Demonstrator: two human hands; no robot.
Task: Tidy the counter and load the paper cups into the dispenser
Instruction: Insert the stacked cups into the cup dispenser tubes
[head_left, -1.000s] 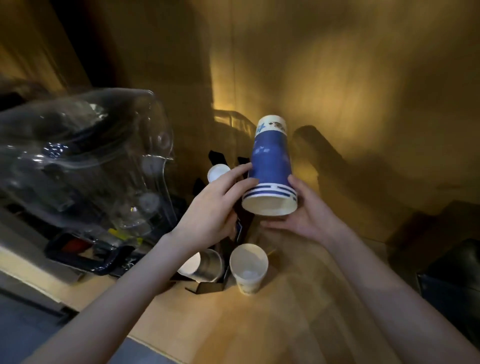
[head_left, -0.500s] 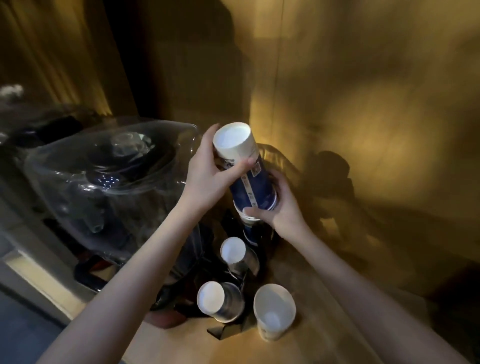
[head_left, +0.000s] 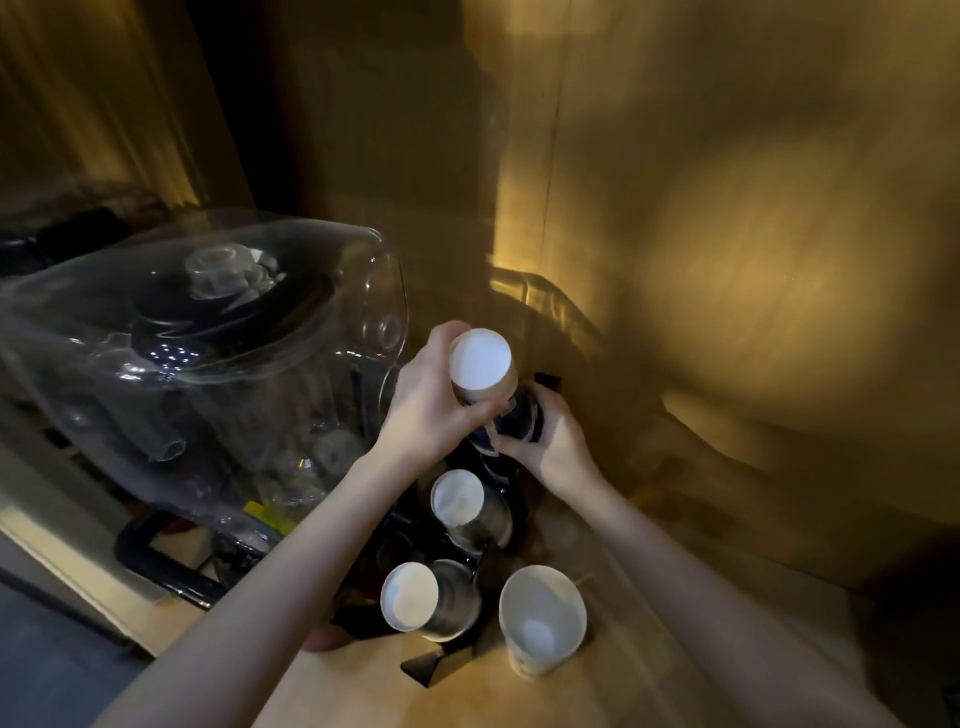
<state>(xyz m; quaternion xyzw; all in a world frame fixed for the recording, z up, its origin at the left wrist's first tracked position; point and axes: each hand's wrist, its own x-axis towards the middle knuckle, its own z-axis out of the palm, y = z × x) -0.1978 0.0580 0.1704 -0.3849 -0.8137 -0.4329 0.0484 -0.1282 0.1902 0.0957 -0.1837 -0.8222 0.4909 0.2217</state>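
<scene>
A stack of blue paper cups (head_left: 480, 366), its white bottom turned up toward me, stands upside down over the rear slot of the black cup dispenser (head_left: 467, 647). My left hand (head_left: 428, 410) grips the stack near its top. Lower down, my right hand (head_left: 545, 447) wraps the blue part of the stack. Two metal tubes of the dispenser (head_left: 493, 519) show white cup bottoms (head_left: 457, 499) in front of it. A single paper cup (head_left: 543, 618) stands upright and open on the wooden counter (head_left: 519, 696), right of the dispenser.
A large clear water jug (head_left: 208, 353) lies tilted on a dark machine at the left, close to my left forearm. A wooden wall (head_left: 727, 260) rises right behind the dispenser. A dark object sits at the far right edge.
The cup stack was flipped from mouth toward me to bottom toward me, then lowered onto the dispenser. Both hands went down with it, and my view dropped toward the counter.
</scene>
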